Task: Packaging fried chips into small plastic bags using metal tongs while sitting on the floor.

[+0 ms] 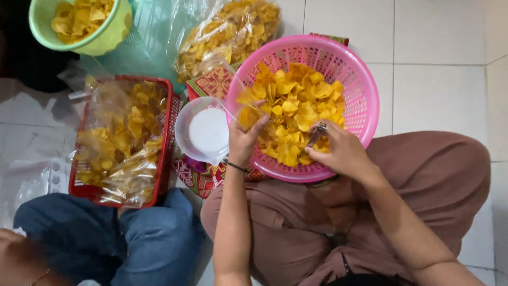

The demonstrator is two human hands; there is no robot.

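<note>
White floor tiles (439, 95) run under everything we see from the head camera, and we sit cross-legged on them in brown trousers with a pink basket (365, 100) resting against our knees. Yellow chips (296, 100) fill that basket in a loose heap.

Our left hand (244, 139) reaches over the near rim and pinches the mouth of a clear plastic bag (233, 92), which already holds a few chips and slants up and to the left over the basket's edge. Our right hand (338, 151) lies on the heap with its fingers curled together around some chips; a ring shows on one finger.

Just left of the basket a white bowl (207, 132) sits on a red patterned cloth (211, 85). Farther left, a red tray (166, 132) carries filled bags of chips (124, 137). A green bowl (114, 34) of chips stands at the top left, and a large clear sack (227, 32) of chips lies beside it. Another person's knees in blue jeans (106, 233) sit at the lower left.
</note>
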